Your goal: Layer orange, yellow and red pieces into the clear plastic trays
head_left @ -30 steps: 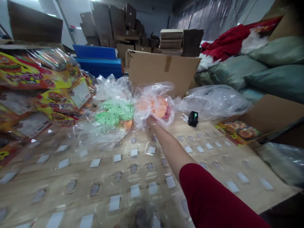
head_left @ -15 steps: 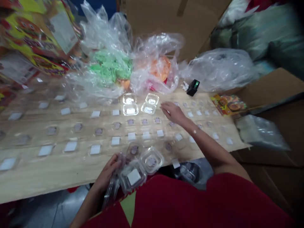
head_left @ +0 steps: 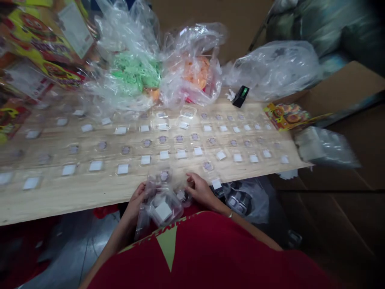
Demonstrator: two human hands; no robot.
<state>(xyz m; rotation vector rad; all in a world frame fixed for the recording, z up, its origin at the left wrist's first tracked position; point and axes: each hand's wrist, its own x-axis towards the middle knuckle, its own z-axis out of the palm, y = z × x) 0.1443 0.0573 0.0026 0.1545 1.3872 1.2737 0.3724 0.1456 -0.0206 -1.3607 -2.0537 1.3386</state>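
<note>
My left hand [head_left: 136, 200] grips a stack of clear plastic clamshell containers [head_left: 161, 206] at the near edge of the wooden board [head_left: 90, 192]. My right hand [head_left: 200, 189] is closed on the same stack from the right, its fingers curled over one clear shell. Rows of small clear shells with white or grey inserts [head_left: 180, 153] cover the board. At the far side lie a clear bag of green pieces [head_left: 135, 76] and a clear bag of orange pieces [head_left: 195, 72].
Yellow burger-print toy packs [head_left: 39, 44] pile up at the far left. A small black device [head_left: 241, 96] lies by a crumpled clear bag [head_left: 276, 68]. A cardboard box [head_left: 339, 92] and a bagged pack [head_left: 325, 146] sit at the right. Another clear bag [head_left: 246, 198] hangs below the board's edge.
My right hand drew back from the orange bag at the far side to the near edge and closed on the stack. The view tipped down, bringing my left hand into sight.
</note>
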